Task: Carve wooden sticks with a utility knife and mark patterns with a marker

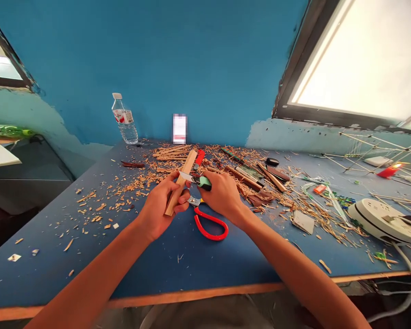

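Note:
My left hand (162,203) is closed round a flat wooden stick (186,170) that slants up and away over the blue table (164,269). My right hand (221,194) grips a small utility knife with a green and black handle (204,182). Its blade (185,176) lies across the stick just above my left fingers. Red-handled scissors (210,224) lie on the table right under both hands.
Wood shavings and strips (171,153) litter the table's middle and right. A water bottle (124,119) stands at the back left. A white round device with cables (385,219) sits at the right edge, with thin stick frames (370,151) behind it.

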Demonstrator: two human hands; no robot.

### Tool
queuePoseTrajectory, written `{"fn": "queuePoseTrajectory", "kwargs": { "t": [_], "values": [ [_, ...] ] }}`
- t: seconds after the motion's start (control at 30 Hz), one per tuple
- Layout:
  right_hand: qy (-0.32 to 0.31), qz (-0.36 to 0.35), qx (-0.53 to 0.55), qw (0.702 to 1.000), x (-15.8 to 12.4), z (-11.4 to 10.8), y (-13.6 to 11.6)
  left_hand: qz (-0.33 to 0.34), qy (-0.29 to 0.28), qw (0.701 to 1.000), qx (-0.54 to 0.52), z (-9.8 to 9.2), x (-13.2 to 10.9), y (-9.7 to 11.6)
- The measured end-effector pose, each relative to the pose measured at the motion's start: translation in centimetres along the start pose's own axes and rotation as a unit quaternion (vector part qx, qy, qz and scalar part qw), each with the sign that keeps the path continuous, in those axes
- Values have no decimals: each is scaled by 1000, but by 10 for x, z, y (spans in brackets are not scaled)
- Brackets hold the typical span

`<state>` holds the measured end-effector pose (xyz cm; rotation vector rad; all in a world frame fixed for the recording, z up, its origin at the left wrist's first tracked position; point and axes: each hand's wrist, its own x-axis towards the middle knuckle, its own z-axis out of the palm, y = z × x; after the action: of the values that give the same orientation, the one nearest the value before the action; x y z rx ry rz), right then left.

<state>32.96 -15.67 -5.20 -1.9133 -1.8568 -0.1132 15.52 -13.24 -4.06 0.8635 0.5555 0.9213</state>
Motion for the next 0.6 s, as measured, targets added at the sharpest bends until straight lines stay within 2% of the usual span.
{"fn": "queuePoseTrajectory", "kwargs": {
  "t": [0.27, 0.6],
  "values": [
    [-39, -18, -30, 999, 1, 6, -12, 22, 10, 998, 57, 3, -5, -1],
    [-54, -25, -40, 997, 5, 5, -26, 76, 30, 987, 137, 3, -2, -4]
  ]
}}
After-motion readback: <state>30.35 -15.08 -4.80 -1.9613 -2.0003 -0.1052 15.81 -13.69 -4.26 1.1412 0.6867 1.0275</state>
